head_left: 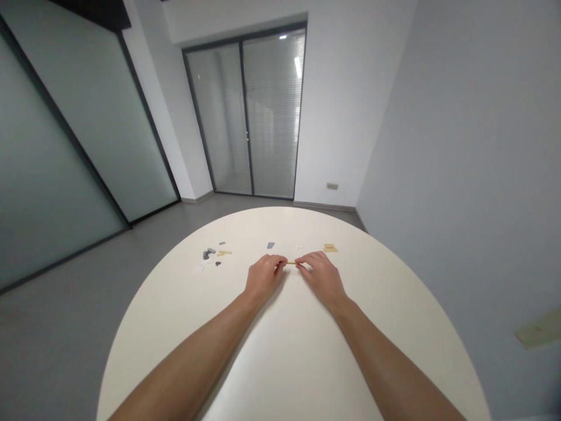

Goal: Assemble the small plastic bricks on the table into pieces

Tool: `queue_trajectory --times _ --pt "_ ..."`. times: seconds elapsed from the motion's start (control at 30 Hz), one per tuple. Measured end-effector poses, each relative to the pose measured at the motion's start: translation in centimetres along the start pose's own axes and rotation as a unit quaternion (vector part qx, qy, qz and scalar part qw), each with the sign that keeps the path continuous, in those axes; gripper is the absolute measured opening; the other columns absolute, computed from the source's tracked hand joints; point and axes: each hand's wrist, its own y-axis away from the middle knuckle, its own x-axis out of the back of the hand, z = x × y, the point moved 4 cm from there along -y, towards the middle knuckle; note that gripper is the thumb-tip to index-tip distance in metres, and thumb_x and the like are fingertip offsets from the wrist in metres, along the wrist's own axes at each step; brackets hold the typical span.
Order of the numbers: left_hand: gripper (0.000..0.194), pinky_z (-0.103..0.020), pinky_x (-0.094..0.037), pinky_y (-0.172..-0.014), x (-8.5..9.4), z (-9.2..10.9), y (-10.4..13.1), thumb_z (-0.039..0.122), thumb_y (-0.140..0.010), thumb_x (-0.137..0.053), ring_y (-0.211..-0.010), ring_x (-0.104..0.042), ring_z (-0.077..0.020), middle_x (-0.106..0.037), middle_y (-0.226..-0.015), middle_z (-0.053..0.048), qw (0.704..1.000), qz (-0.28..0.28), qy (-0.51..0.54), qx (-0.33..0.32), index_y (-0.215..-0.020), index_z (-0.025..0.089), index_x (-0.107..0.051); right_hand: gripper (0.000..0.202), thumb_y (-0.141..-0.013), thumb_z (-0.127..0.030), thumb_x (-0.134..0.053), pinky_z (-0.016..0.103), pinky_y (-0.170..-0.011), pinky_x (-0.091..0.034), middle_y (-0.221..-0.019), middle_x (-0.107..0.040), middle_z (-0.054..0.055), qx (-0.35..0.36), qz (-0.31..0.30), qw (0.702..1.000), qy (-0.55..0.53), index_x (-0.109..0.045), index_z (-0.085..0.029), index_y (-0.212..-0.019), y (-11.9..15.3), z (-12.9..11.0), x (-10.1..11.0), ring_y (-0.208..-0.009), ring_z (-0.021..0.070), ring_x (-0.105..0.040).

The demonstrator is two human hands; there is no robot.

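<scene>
Between my two hands a thin yellow strip (291, 262) lies level, just above or on the white table (280, 362). My left hand (266, 273) pinches its left end, and my right hand (321, 275) pinches its right end. Beyond my left hand is a small grey piece (270, 245). Small white bits (300, 247) lie past the strip. A few yellow pieces (330, 248) rest together just beyond my right hand.
At the table's left are dark grey pieces (208, 254), yellow strips (224, 253), a small black piece (218, 264) and faint white bits. Behind the round table stand a glass door (272, 117) and white walls.
</scene>
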Motion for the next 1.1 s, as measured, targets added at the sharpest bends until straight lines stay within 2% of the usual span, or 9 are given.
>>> queue_trajectory --times 0.37,0.7,1.1 --pt "0.018 -0.028 -0.05 -0.084 0.16 0.32 0.09 0.023 -0.094 -0.055 -0.098 -0.066 -0.0167 -0.073 -0.105 0.0 1.0 0.013 0.01 -0.015 -0.107 0.026 -0.068 0.016 -0.092 -0.022 -0.061 0.037 -0.085 -0.052 -0.098 -0.074 0.003 0.011 -0.011 1.0 0.005 -0.074 -0.026 -0.1 0.01 0.52 -0.42 -0.101 0.0223 -0.06" --pt "0.015 -0.026 -0.049 -0.079 0.55 0.69 0.17 0.025 -0.094 -0.057 -0.094 -0.064 -0.0151 -0.073 -0.101 0.001 1.0 0.007 0.007 -0.027 -0.099 0.027 -0.07 0.018 -0.093 -0.024 -0.06 0.034 -0.082 -0.052 -0.097 -0.074 0.004 0.008 -0.02 1.0 0.013 -0.076 -0.027 -0.102 -0.06 0.22 -0.09 -0.098 0.0216 -0.06" --pt "0.016 -0.027 -0.048 -0.082 0.48 0.53 0.09 0.028 -0.096 -0.055 -0.096 -0.064 -0.0158 -0.073 -0.101 0.0 1.0 0.001 0.003 -0.014 -0.102 0.026 -0.071 0.02 -0.093 -0.024 -0.061 0.035 -0.083 -0.053 -0.098 -0.073 0.004 0.011 -0.018 1.0 0.015 -0.076 -0.029 -0.105 -0.02 0.22 -0.12 -0.099 0.0214 -0.06"
